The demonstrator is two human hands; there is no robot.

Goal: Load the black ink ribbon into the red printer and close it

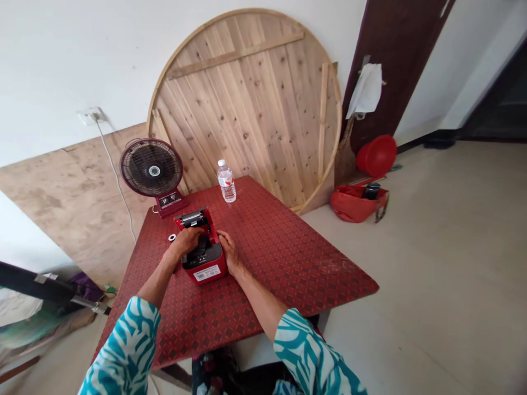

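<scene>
A red and black receipt printer [206, 272] stands on the table with its lid raised at the far side and a labelled face toward me. My left hand [189, 240] reaches into the open paper compartment from the left. Its fingers are curled together and pointing down; whatever they hold, if anything, is hidden. Along the printer's right side lies my right hand [229, 253], its fingers wrapped against the red casing. Just left of the printer, a small white paper roll [172, 238] with a dark core rests on the table.
The red patterned table [288, 258] carries a dark red fan [152, 170] at its back left and a water bottle [226, 184] at the back. Behind leans a round wooden tabletop [255, 109]. On the floor at right are a red bag [349, 206] and a red basin [376, 156].
</scene>
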